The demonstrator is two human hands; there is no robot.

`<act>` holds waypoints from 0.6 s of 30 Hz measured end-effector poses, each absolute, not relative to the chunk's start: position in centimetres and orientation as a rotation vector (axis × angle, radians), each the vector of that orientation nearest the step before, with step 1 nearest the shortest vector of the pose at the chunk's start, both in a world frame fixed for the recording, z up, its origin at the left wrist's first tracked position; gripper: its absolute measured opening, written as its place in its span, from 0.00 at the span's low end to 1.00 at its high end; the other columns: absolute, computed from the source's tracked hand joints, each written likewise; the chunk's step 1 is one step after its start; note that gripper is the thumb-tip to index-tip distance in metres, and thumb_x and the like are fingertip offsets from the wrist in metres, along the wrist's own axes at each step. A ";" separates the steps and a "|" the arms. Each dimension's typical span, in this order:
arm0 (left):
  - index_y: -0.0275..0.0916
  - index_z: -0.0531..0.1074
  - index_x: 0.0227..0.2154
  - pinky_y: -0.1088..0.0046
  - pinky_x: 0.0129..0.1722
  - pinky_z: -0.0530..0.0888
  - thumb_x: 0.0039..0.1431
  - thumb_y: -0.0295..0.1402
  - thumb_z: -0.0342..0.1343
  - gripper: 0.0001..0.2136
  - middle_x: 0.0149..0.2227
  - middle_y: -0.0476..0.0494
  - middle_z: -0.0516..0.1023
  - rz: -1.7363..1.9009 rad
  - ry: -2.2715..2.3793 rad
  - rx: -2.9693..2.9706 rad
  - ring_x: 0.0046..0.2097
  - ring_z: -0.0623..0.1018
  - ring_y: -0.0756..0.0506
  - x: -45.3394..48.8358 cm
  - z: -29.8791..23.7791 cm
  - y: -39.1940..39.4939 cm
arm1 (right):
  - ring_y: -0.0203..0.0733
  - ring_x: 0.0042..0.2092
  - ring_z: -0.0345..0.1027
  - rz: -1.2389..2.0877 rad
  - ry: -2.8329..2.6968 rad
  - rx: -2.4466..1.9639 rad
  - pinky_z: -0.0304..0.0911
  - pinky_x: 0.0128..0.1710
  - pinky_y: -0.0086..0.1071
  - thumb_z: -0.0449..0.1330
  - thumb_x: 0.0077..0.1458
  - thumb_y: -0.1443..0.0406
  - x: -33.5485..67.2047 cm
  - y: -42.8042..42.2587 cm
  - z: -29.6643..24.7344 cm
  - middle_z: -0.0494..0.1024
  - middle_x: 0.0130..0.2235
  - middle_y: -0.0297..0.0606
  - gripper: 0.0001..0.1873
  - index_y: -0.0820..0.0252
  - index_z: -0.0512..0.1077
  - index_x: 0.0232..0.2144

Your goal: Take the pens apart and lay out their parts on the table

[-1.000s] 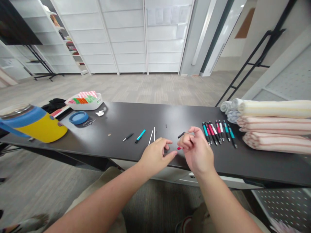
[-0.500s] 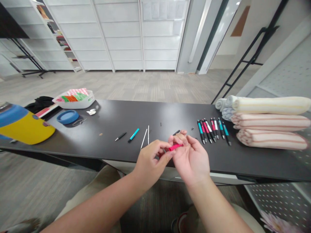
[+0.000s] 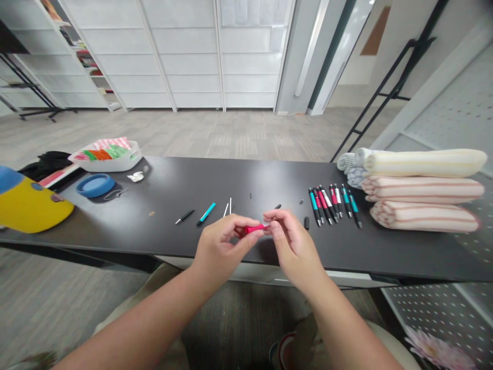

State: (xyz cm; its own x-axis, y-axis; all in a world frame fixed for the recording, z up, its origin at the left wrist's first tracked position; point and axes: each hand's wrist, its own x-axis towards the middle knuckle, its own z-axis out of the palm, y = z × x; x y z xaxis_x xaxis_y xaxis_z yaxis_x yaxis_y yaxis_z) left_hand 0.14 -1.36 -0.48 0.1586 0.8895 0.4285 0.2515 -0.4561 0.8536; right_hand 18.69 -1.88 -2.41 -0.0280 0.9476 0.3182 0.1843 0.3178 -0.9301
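My left hand [image 3: 220,247] and my right hand [image 3: 291,245] meet above the near edge of the black table [image 3: 385,249]. Both pinch a short red pen barrel [image 3: 256,228] between their fingertips, one hand at each end. Loose pen parts lie just beyond them: a teal barrel [image 3: 206,214], a black tip piece [image 3: 184,216], two thin white refills [image 3: 228,207] and a small black cap [image 3: 306,222]. A row of several assembled pens [image 3: 333,201], teal, red and black, lies to the right of my right hand.
Rolled striped towels [image 3: 419,191] are stacked at the table's right end. At the left stand a white basket of coloured items [image 3: 110,155], a blue ring lid [image 3: 95,185], a small white object [image 3: 135,176] and a yellow and blue container [image 3: 26,203].
The red barrel went from my right fingers alone to a two-handed pinch. Both hands drifted left and rose slightly. The view shifted, so the table's items sit further left.
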 end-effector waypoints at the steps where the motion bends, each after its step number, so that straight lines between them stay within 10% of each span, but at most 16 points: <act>1: 0.41 0.81 0.41 0.75 0.37 0.79 0.63 0.32 0.67 0.05 0.35 0.48 0.84 1.333 1.071 1.855 0.34 0.81 0.50 0.1 -0.3 -1.4 | 0.47 0.46 0.73 0.837 -1.587 -1.114 0.66 0.49 0.40 0.56 0.71 0.57 18.9 -1.7 -2.6 0.79 0.46 0.40 0.11 0.50 0.76 0.49; 18: 0.41 0.78 0.41 0.76 0.37 0.75 0.64 0.27 0.65 0.05 0.34 0.50 0.82 1.391 0.926 2.183 0.34 0.79 0.52 0.6 0.6 -2.3 | 0.43 0.46 0.75 0.840 -1.848 -1.042 0.68 0.47 0.35 0.52 0.73 0.60 19.3 -1.8 -2.3 0.81 0.46 0.38 0.12 0.52 0.74 0.50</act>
State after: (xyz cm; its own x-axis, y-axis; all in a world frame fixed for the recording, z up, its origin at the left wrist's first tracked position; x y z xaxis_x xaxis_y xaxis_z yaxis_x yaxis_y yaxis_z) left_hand 0.60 -2.28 0.58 0.2894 0.7082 0.6440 0.3213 -0.7056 0.6315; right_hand 19.30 -1.78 -2.29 -0.3079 0.8902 0.3358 0.3319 0.4313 -0.8389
